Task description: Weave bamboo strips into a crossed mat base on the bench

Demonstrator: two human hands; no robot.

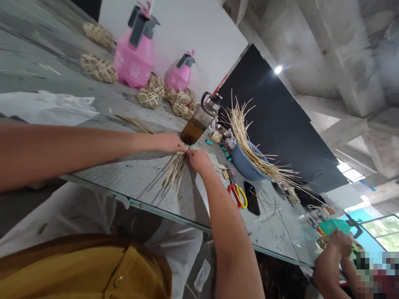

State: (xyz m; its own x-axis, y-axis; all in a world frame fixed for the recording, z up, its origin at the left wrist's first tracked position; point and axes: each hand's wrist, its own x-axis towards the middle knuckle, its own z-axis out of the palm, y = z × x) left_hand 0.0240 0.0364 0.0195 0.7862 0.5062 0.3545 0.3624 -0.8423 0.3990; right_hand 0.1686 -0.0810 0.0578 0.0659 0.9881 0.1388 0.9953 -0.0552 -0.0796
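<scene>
A fan of pale, thin bamboo-like strips (174, 171) lies on the grey table, its loose ends spread toward the front edge. At the gathered end of the strips, my left hand (168, 142) and my right hand (198, 160) meet with closed, pinching fingers. Both hands hold the bundle there; the exact grip is small and partly hidden. Right behind my hands stands a bottle of brown liquid (193, 128) with a dark lid. Red-and-yellow-handled scissors (237, 195) rest to the right of my right forearm.
A black phone (252, 198) lies beside the scissors. Long strips (246, 143) stick out of a blue basin (246, 164). Woven balls (151, 94) and two pink spray bottles (134, 58) line the back. At far right, another person's hands (338, 243) are at the table.
</scene>
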